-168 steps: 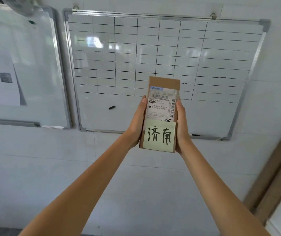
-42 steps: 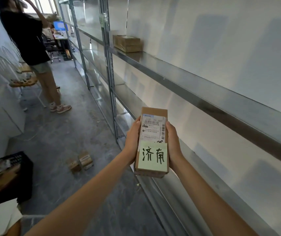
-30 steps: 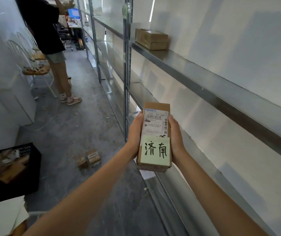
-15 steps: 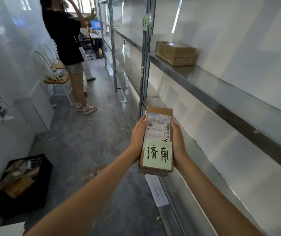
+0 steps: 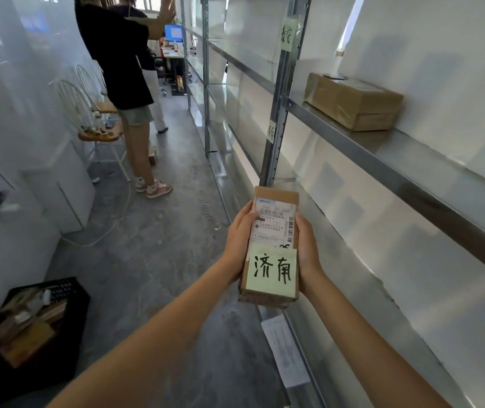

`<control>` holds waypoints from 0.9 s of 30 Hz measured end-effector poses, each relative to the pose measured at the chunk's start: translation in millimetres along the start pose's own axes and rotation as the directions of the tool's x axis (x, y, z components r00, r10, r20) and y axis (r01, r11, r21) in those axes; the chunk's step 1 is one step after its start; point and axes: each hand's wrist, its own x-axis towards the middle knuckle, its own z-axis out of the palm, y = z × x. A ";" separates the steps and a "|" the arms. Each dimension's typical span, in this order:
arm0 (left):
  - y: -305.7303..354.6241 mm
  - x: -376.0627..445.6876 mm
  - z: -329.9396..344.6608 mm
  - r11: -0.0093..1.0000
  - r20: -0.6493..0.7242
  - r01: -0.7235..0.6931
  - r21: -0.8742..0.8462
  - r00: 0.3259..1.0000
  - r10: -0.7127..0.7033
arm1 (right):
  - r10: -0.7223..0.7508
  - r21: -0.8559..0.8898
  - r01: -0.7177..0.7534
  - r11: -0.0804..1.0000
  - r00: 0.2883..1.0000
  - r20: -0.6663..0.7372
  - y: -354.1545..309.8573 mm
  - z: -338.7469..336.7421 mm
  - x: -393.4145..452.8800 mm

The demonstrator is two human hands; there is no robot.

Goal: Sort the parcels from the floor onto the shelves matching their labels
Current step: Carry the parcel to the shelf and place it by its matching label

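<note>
Parcel [image 5: 270,245] held upright beside the shelves [image 5: 382,160].
It is grasped along its long edges by the left hand [image 5: 239,242] and right hand [image 5: 307,248], green note [image 5: 272,272] facing the camera.

Shelf [image 5: 412,160] beyond box [image 5: 353,101] free; upright post [image 5: 279,113] ahead; person [image 5: 123,69] blocks aisle left

Your arms: both bare, stretched forward from the near edge, converging toward the middle. Your left hand [image 5: 239,244]: thumb up along the left side of the parcel [image 5: 275,231], fingers wrapped behind. Your right hand [image 5: 307,248]: mirrored on the right side, clasping it upright.
</note>
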 end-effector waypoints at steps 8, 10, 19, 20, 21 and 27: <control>27.8 71.0 -65.4 0.999 0.081 0.021 0.042 0.996 -0.025 | -0.011 -0.015 0.010 1.000 0.998 -0.065 20.7 74.2 53.4; 32.5 87.2 -76.7 0.998 0.100 0.025 0.055 0.995 -0.030 | -0.017 -0.019 0.015 1.000 0.997 -0.073 25.9 85.3 64.6; 27.5 147.7 -77.1 0.996 0.170 0.065 0.062 0.983 -0.074 | -0.045 -0.004 0.045 0.999 0.978 -0.201 32.1 92.7 121.2; 27.0 154.7 -74.2 0.996 0.174 0.069 0.059 0.982 -0.078 | -0.044 -0.004 0.044 0.999 0.977 -0.207 31.3 91.5 129.6; 26.2 163.8 -70.6 0.996 0.173 0.071 0.057 0.982 -0.080 | -0.046 -0.004 0.046 0.999 0.978 -0.204 29.5 89.6 140.0; 25.2 216.2 -41.2 0.994 0.183 0.102 0.050 0.977 -0.109 | -0.043 0.058 0.056 0.997 0.978 -0.203 11.8 74.0 189.2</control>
